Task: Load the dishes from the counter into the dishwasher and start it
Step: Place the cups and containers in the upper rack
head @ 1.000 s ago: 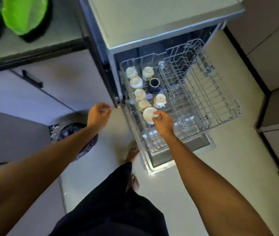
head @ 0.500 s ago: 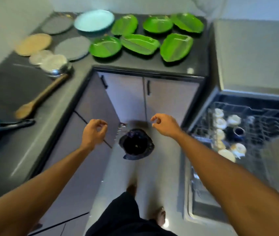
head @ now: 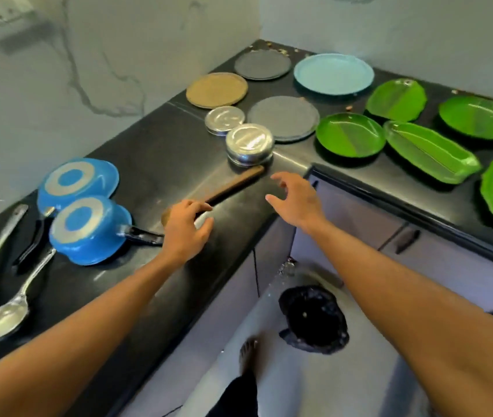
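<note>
Moved counterward, left hand and right hand spread near long brown wooden spoon.

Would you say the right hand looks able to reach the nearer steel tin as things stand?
Probably yes: the right hand hovers open just short of the steel tin, and only the handle of the wooden spoon lies flat between them.

walls: veined grey marble | counter: black, L-shaped | cabinets: grey | floor: pale
</note>
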### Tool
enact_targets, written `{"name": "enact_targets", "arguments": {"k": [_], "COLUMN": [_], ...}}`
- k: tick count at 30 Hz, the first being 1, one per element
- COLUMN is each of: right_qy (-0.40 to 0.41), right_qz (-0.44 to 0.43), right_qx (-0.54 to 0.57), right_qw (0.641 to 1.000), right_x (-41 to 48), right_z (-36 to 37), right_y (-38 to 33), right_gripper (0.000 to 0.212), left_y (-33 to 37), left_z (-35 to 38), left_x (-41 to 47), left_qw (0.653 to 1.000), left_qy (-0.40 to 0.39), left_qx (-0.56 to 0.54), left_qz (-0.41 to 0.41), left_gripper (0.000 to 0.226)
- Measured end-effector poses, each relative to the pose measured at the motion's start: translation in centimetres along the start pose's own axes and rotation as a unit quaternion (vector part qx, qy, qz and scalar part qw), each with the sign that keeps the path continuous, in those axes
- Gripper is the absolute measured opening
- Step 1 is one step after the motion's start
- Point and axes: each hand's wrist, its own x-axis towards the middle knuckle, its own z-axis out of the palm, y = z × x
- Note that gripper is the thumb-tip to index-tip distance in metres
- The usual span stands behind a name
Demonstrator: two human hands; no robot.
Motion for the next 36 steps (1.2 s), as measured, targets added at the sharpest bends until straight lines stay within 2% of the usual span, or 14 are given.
{"name": "enact_targets", "arguments": {"k": [4, 7, 9, 12, 15, 20, 26, 29, 32, 36], "right_qy": [0.040, 0.021, -0.010, -0.046, -0.058, -0.038, 0.039, 0.068, 0.099, 0.147], "right_qz": [0.012, 0.037, 0.050, 0.062, 0.077, 0.059, 0.010, 0.009, 0.044, 0.100], "right_qx": [-0.020, -0.060, -0.088, -0.110, -0.121, -0.110, -0.087, -0.099, -0.095, -0.101], "right_qw": [0.999, 0.997, 0.995, 0.991, 0.988, 0.991, 0.995, 0.993, 0.990, 0.979], "right_x": [8.9, 13.9, 16.3, 18.4, 19.4, 20.0, 17.4, 14.5, 10.2, 0.8], "right_z": [2.5, 3.8, 4.5, 5.4, 6.2, 6.5, 3.6, 0.5, -2.8, -7.2], "right_y": [-3.1, -4.4, -4.9, -5.1, -5.1, -5.9, -6.0, -4.7, -2.0, 3.6], "right_gripper": [0.079, 0.099, 0.106, 0.115, 0.116, 0.109, 0.097, 0.095, 0.096, 0.096], "left_y": [-1.9, -2.5, -2.6, -3.0, -3.7, -3.4, -3.2, -1.6, 1.7, 8.9], "left_z": [0.5, 1.1, 1.7, 2.7, 3.7, 3.9, 4.0, 3.9, 4.7, 8.0], "left_x": [6.9, 11.1, 13.5, 15.9, 17.2, 18.5, 18.8, 18.3, 16.6, 11.7], "left_qw": [0.999, 0.995, 0.987, 0.973, 0.960, 0.958, 0.961, 0.982, 0.995, 0.984], "left_qy": [-0.020, -0.083, -0.136, -0.187, -0.233, -0.233, -0.212, -0.117, -0.045, -0.033], "left_qx": [0.016, 0.037, 0.059, 0.095, 0.103, 0.069, 0.080, 0.016, -0.064, -0.176], "left_qz": [-0.026, -0.047, -0.067, -0.096, -0.121, -0.153, -0.161, -0.150, -0.066, -0.007], "left_gripper": [0.033, 0.062, 0.073, 0.074, 0.085, 0.090, 0.082, 0.059, 0.041, 0.023]}}
